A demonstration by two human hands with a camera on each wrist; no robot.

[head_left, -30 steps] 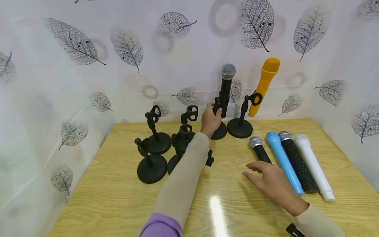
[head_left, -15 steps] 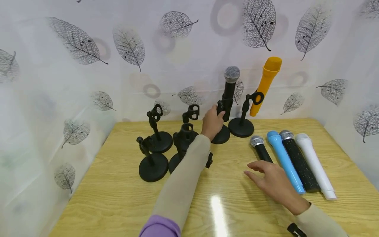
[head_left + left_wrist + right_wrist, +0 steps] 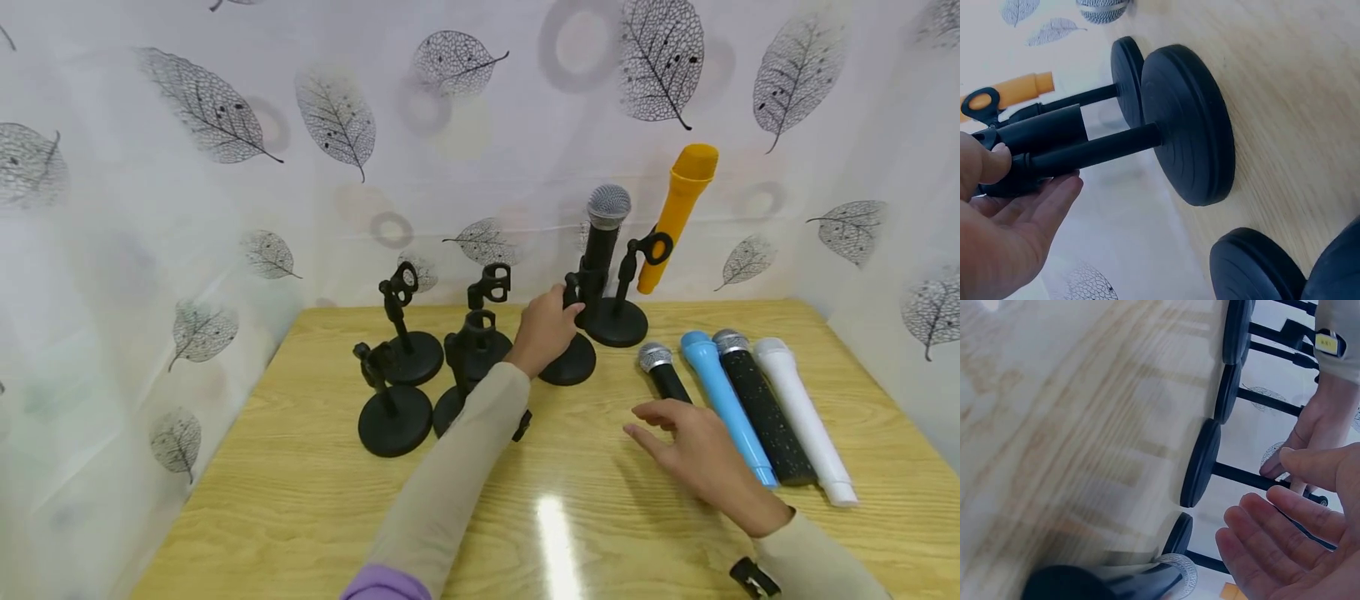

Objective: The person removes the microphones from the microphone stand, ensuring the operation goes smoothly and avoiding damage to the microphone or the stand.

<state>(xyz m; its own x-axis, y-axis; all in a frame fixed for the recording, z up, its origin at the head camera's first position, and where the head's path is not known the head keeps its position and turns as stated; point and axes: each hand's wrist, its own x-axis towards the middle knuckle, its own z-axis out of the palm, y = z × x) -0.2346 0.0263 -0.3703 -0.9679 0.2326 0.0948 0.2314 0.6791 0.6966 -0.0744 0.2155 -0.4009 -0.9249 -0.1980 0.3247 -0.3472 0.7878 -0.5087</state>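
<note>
My left hand (image 3: 545, 330) grips the upper part of a black desk microphone stand (image 3: 567, 360), thumb on one side and fingers under the clip in the left wrist view. A black microphone with a silver mesh head (image 3: 608, 206) sits in that stand's clip, leaning right. Just behind stands another stand (image 3: 617, 322), holding a tilted orange microphone (image 3: 678, 208). My right hand (image 3: 697, 454) hovers over the table with fingers spread and nothing between them. Beneath it lies a black microphone with a silver head (image 3: 667, 382), its lower part hidden by the hand.
To the right lie a blue microphone (image 3: 727, 408), a speckled black one (image 3: 765, 417) and a white one (image 3: 806, 421), side by side. Several microphone stands (image 3: 395, 421) with bare clips cluster left of the left forearm. A leaf-patterned cloth (image 3: 330, 208) hangs behind the table (image 3: 300, 517).
My left hand has drawn the stand with the black microphone nearer and slightly right, and the microphone leans more to the right. My right hand stays nearly still.
</note>
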